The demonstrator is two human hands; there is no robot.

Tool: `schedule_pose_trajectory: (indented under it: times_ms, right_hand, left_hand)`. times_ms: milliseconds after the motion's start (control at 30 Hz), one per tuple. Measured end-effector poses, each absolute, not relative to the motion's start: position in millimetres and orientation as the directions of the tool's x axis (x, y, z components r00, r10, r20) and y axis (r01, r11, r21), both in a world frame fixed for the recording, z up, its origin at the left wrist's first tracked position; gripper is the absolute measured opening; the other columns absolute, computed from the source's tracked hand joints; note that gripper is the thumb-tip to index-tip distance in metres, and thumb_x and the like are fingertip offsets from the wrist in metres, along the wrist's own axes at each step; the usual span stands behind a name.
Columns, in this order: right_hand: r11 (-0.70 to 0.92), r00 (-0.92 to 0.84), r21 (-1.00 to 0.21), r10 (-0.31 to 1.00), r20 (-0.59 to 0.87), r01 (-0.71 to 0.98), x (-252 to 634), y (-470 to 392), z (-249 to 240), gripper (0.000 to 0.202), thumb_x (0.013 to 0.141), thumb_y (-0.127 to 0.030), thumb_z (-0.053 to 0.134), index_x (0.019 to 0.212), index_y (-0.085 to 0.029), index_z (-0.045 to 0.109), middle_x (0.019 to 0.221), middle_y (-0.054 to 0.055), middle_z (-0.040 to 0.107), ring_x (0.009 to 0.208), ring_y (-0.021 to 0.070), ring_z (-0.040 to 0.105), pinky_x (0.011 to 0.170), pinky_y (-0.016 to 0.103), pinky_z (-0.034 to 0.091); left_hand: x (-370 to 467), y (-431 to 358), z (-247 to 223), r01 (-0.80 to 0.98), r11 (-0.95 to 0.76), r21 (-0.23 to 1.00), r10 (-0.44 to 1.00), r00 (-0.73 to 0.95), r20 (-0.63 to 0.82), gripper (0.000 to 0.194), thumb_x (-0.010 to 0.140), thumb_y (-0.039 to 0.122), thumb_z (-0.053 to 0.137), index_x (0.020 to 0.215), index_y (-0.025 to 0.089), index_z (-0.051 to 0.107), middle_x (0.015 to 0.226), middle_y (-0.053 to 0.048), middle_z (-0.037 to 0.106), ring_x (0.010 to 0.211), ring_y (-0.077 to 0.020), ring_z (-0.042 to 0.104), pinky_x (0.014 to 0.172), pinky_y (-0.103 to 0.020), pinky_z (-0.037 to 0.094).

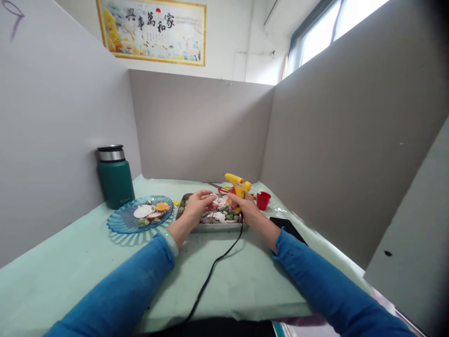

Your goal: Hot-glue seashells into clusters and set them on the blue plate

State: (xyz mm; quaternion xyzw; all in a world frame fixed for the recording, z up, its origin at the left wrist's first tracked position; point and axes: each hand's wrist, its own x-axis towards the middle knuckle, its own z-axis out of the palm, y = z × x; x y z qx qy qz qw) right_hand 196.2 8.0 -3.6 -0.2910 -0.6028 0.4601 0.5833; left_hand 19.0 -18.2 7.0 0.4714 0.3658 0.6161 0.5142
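My right hand is wrapped round the grip of a yellow hot glue gun, whose nozzle points left and whose black cord runs down to the table's near edge. To its left, my left hand is closed in a pinch on a small white piece, possibly a shell; fingers cover part of it. Both hands are above a metal tray filled with white shells and greenish and brown bits.
A scalloped blue plate at left bears a white disc and an orange shell. Behind it stands a green bottle. Right of the tray are a red cup and a flat black object. Grey partitions enclose the table.
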Motion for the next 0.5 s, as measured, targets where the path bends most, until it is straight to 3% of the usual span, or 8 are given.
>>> schedule_pose_trajectory:
  times_ms: [167, 500]
  right_hand:
    - [0.447, -0.184, -0.893, 0.883, 0.432, 0.049, 187, -5, 0, 0.030, 0.072, -0.042, 0.070, 0.090, -0.020, 0.060, 0.056, -0.004, 0.053, 0.051, 0.0126, 0.048, 0.052, 0.027, 0.043]
    - [0.437, -0.132, -0.898, 0.894, 0.427, 0.056, 180, -6, -1, 0.027, 0.067, -0.036, 0.069, 0.086, -0.020, 0.058, 0.068, -0.003, 0.057, 0.050, 0.0117, 0.050, 0.049, 0.027, 0.042]
  left_hand:
    - [21, -20, 6, -0.293, -0.166, 0.941, 0.985, 0.001, 0.174, 0.026, 0.067, 0.014, 0.084, 0.082, 0.011, 0.063, 0.068, -0.005, 0.068, 0.061, -0.0149, 0.069, 0.062, -0.025, 0.056]
    - [22, -18, 4, -0.304, -0.073, 0.950, 0.994, 0.054, 0.094, 0.012, 0.080, 0.014, 0.073, 0.090, 0.009, 0.069, 0.075, -0.009, 0.072, 0.064, -0.0176, 0.071, 0.061, -0.027, 0.058]
